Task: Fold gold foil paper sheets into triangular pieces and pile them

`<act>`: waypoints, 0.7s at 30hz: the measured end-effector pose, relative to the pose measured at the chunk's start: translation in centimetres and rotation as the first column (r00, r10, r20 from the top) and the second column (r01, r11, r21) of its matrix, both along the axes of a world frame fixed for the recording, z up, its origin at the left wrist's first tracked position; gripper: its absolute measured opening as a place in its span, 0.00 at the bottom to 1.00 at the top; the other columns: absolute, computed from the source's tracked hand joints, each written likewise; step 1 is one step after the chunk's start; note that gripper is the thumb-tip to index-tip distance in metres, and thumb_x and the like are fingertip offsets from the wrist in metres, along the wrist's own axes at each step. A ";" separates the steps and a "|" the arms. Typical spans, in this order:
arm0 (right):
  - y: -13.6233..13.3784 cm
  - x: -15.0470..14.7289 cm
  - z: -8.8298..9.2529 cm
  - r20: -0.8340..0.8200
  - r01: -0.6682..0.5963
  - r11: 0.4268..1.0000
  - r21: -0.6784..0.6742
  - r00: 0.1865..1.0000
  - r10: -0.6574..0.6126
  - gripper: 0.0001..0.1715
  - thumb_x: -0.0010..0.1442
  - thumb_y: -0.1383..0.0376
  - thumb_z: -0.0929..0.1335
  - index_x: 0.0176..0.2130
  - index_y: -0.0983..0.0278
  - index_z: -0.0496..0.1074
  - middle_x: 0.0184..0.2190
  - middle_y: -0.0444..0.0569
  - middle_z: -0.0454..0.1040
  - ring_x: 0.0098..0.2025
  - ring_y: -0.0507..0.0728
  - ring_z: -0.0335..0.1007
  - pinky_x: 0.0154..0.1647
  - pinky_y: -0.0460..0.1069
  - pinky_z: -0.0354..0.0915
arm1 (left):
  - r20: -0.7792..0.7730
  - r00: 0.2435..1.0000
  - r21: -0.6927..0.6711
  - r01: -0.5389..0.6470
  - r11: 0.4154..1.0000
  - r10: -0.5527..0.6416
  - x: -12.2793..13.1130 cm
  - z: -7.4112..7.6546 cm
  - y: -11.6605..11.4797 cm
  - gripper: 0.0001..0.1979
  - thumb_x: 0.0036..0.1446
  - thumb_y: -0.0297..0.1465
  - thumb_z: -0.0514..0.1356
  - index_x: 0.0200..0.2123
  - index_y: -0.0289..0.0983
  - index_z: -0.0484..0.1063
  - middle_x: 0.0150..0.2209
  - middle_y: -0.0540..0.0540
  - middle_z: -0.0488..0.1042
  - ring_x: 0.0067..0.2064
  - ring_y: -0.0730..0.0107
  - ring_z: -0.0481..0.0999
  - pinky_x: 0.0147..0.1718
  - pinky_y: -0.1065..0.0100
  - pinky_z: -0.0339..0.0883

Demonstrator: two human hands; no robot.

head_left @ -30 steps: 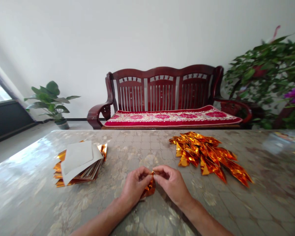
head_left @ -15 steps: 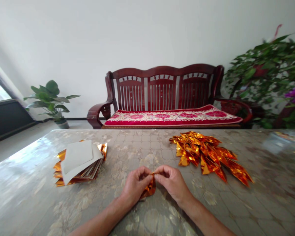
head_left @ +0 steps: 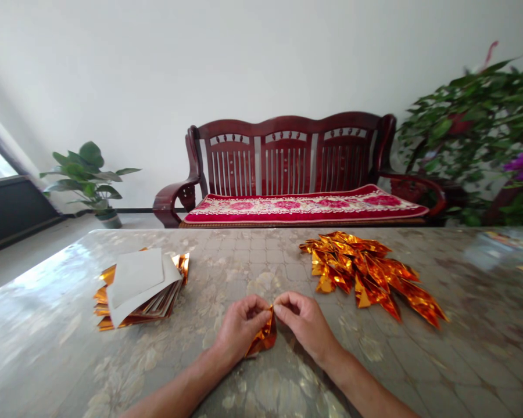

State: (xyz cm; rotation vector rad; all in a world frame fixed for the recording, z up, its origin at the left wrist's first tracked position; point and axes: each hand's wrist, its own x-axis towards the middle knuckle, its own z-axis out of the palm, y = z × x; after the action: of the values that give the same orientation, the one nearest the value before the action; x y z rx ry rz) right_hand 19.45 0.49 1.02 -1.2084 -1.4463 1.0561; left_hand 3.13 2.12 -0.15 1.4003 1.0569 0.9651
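A shiny orange-gold foil paper [head_left: 265, 338], partly folded, is pinched between my two hands near the front middle of the table. My left hand [head_left: 245, 323] is closed on its upper left side and hides part of it. With thumb and fingertips, my right hand [head_left: 304, 321] grips the top tip. To the left lies a stack of foil paper sheets [head_left: 142, 284], the uppermost with their pale backs up. On the right, a heap of folded foil pieces [head_left: 370, 273] spreads across the tabletop, many of them pointed.
The table [head_left: 226, 255] has a glossy patterned cover. A clear plastic bag [head_left: 492, 249] lies at its right edge. Beyond stands a dark red wooden bench [head_left: 287, 157] with a red floral cushion [head_left: 305, 206]. Potted plants [head_left: 87, 174] flank it.
Both hands stay pinched on the foil paper in nearly the same place. A little more of the foil's lower part shows below my left hand. The view has shifted very slightly.
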 end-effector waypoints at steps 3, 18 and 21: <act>0.0 0.0 0.1 -0.019 -0.005 1.000 -0.019 1.000 0.004 0.11 0.54 0.60 0.68 0.26 0.64 0.72 0.21 0.42 0.67 0.26 0.52 0.61 0.28 0.46 0.58 | -0.002 1.000 -0.011 0.009 1.000 -0.009 -0.1 -0.2 0.0 0.13 0.47 0.38 0.66 0.26 0.34 0.72 0.20 0.52 0.70 0.23 0.75 0.66 0.24 0.75 0.58; -0.2 0.0 0.0 0.010 -0.047 0.999 0.007 0.999 0.047 0.07 0.54 0.62 0.67 0.27 0.64 0.70 0.21 0.40 0.66 0.25 0.51 0.61 0.27 0.45 0.58 | 0.171 0.977 -0.173 0.154 0.973 -0.125 -0.4 0.2 0.2 0.24 0.40 0.47 0.72 0.27 0.33 0.71 0.21 0.52 0.70 0.23 0.78 0.65 0.23 0.75 0.56; -0.3 -0.2 0.0 0.056 -0.013 0.998 0.056 0.998 0.010 0.07 0.54 0.63 0.67 0.28 0.64 0.70 0.22 0.41 0.68 0.26 0.51 0.62 0.28 0.45 0.59 | 0.229 0.966 -0.226 0.175 0.958 -0.122 -0.4 0.3 0.1 0.26 0.38 0.48 0.74 0.28 0.33 0.71 0.21 0.52 0.71 0.22 0.78 0.66 0.23 0.74 0.58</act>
State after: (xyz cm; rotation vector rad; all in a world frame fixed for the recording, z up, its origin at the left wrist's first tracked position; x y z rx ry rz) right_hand 19.29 0.14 1.03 -1.1986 -1.5176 0.9901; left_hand 2.69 2.27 0.11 1.1289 0.8637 0.8235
